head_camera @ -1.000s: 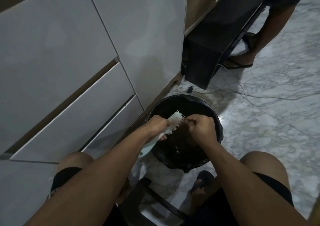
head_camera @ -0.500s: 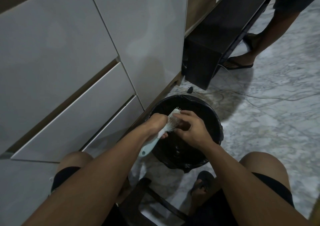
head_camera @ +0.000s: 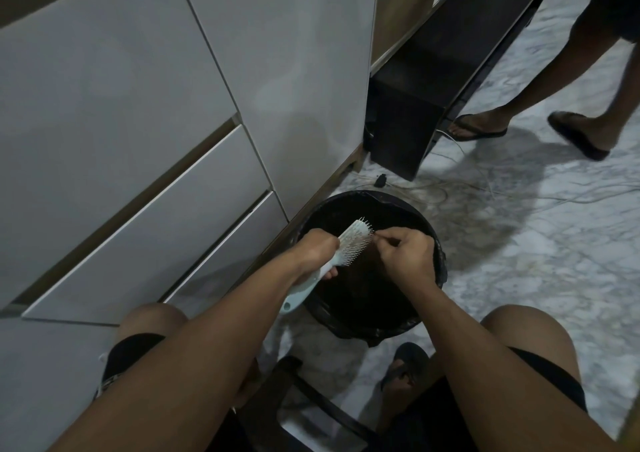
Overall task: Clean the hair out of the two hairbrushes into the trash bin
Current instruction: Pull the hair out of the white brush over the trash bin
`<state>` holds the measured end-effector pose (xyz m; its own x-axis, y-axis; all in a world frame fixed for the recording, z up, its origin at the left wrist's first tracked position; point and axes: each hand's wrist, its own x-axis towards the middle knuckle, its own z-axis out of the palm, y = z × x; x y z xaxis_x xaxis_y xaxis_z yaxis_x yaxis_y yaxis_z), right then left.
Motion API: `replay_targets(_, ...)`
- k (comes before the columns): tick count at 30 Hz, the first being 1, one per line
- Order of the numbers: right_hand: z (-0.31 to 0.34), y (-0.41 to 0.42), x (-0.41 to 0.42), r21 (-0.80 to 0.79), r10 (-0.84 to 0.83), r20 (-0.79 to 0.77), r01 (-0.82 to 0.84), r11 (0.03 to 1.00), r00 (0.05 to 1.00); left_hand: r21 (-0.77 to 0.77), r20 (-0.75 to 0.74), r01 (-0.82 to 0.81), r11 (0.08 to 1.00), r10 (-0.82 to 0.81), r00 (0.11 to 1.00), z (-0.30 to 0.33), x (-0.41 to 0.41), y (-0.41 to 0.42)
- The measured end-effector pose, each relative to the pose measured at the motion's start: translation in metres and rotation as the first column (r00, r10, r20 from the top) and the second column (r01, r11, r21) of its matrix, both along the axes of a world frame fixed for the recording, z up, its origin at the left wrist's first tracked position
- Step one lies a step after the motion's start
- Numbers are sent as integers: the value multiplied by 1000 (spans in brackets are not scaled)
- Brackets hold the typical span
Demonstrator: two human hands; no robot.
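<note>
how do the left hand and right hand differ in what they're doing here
The left hand wraps the hairbrush at the top of its handle; the right hand pinches at the bristle tips. The left sits over the trash bin's near-cabinet edge, the right nearer its middle. Both are above the bin.

Home interior: white cabinet drawers [head_camera: 145,209], marble floor [head_camera: 554,244], lined bin [head_camera: 437,244]

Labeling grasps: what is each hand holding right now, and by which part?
Left hand grips the pale hairbrush by its handle, just below the head, over the trash bin. Right hand fingers pinch at the bristle tips; any hair there is too fine to see.
</note>
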<state>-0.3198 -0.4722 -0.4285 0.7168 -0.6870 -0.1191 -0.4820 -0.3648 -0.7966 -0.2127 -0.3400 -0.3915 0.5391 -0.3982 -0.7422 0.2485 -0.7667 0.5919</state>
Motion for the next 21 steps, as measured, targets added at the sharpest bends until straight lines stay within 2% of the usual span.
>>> replay_targets(6,-6,-11,1,116,-224,-25,226,967,974,30,29,12,999,-13,1000,0,0,-2)
replay_targets(8,-8,-16,1,193,-176,-31,178,965,984,38,29,-7,999,6,1000,-1,0,1)
replay_targets(11,-7,-7,1,285,34,39,-44,957,999,20,30,-32,999,31,999,1,0,1)
replay_targets(13,-5,3,2,279,138,103,-162,946,985,8,35,-30,1000,30,999,1,0,-1)
replay_targets(16,-3,11,2,219,195,130,-220,951,972,-3,20,-29,1000,29,999,0,0,-4)
replay_targets(19,-2,12,1,101,140,126,-153,983,982,-5,13,-8,1000,8,1000,0,-1,-5)
replay_targets(21,-3,8,2,75,75,97,-82,994,992,-6,10,15,1000,-15,1000,1,-1,-4)
